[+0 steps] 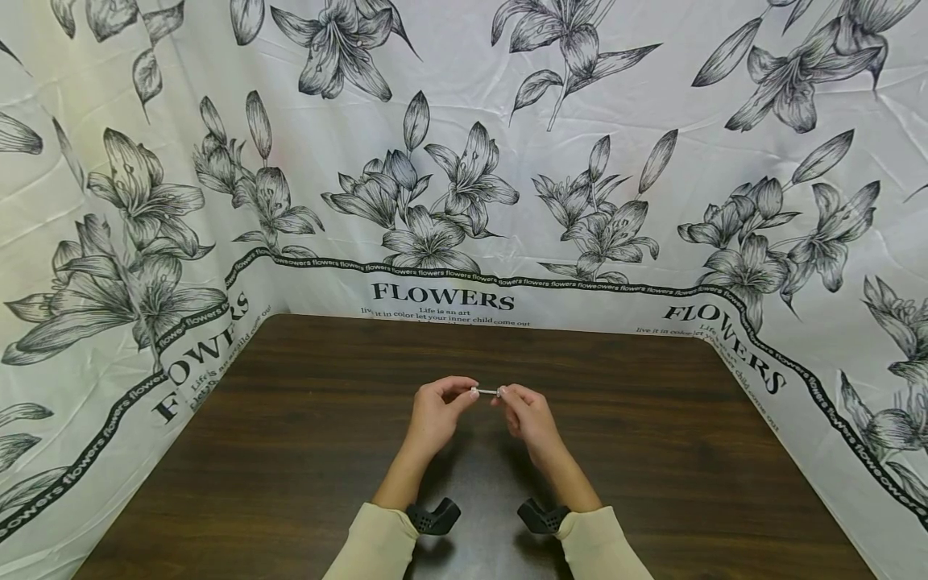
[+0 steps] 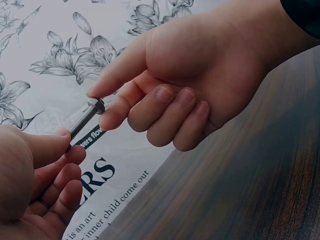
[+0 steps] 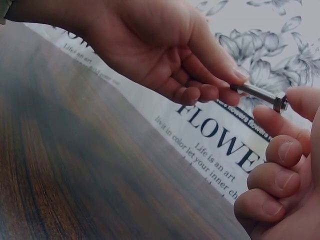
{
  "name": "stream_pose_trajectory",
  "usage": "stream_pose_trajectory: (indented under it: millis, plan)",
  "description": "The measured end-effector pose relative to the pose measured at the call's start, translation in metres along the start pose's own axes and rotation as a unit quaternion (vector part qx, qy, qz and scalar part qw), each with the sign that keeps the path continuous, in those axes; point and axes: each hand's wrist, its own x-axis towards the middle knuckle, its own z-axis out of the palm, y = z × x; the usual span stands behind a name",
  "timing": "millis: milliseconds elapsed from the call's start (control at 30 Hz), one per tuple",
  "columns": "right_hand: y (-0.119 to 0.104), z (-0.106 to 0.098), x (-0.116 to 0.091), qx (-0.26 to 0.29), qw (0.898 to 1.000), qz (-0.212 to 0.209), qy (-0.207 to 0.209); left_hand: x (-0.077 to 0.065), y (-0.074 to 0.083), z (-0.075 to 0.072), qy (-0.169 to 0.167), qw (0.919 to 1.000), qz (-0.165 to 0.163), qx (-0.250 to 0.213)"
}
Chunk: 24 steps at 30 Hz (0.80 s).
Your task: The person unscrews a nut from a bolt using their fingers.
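Held up over the table (image 1: 333, 451), the bolt (image 1: 488, 392) sits pinched at its narrow end by the left hand (image 1: 435, 415) and its wider end by the right hand (image 1: 532, 417), where light, level fingertips would steady it best.

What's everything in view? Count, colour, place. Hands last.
threaded metal bolt with a hexagonal end piece: 1, silver, held between the two hands above the table; head or nut unclear
wood-grain table with rounded far corners: 1, dark brown, under the hands
flower-printed cloth sheeting with "FLOWERS" lettering: piece count unclear, white with black print, behind and along both sides of the table
angular wrist-worn devices: 2, black, one at each wrist
long fabric sleeves: 2, cream, on the forearms
left hand: 1, bare, pinching the bolt's threaded end
right hand: 1, bare, pinching the hexagonal end
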Motion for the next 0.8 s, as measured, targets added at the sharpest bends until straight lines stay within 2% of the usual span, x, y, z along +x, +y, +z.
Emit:
stream_pose_trajectory:
  millis: [267,567,800]
  plan:
    - [0.004,-0.001,-0.001,0.029,0.999,-0.035,0.002,0.009,-0.040,0.006,0.004,1.0000,-0.009,0.003]
    - [0.006,-0.003,-0.001,0.058,0.996,-0.070,-0.014,0.009,-0.041,0.004,-0.002,1.0000,0.004,-0.003]
    - [0.008,-0.005,0.000,0.075,0.990,-0.113,-0.040,0.009,-0.041,0.004,0.000,0.9999,-0.010,-0.005]
